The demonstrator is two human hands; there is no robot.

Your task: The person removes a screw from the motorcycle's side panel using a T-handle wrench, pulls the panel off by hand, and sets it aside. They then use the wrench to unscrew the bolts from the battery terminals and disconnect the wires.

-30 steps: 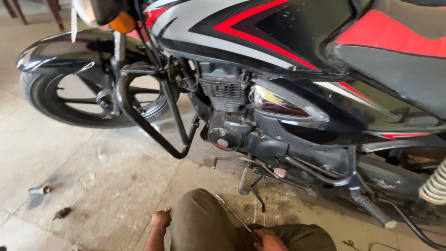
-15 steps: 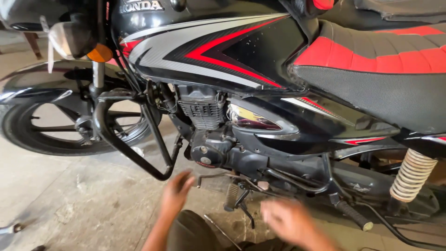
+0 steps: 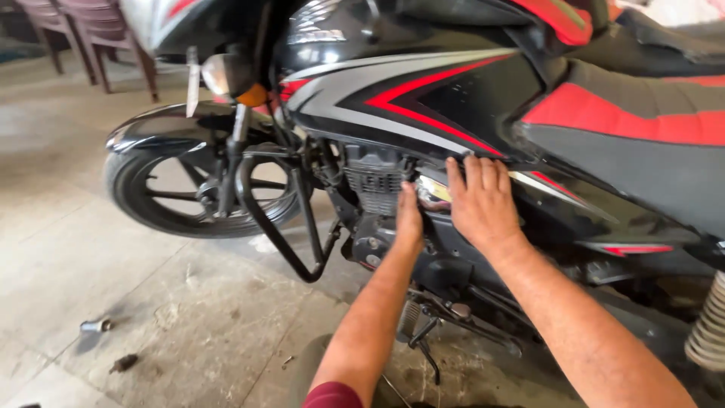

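Head view: both hands having risen from floor; right hand (image 3: 483,202) pressing flat, ungripping, on side panel (image 3: 453,193); left hand (image 3: 408,219) touching engine (image 3: 375,181), grasp indeterminable.

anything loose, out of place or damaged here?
Two small loose parts lie on the dusty floor left of the motorcycle: a metal piece and a dark piece. No damage shows.
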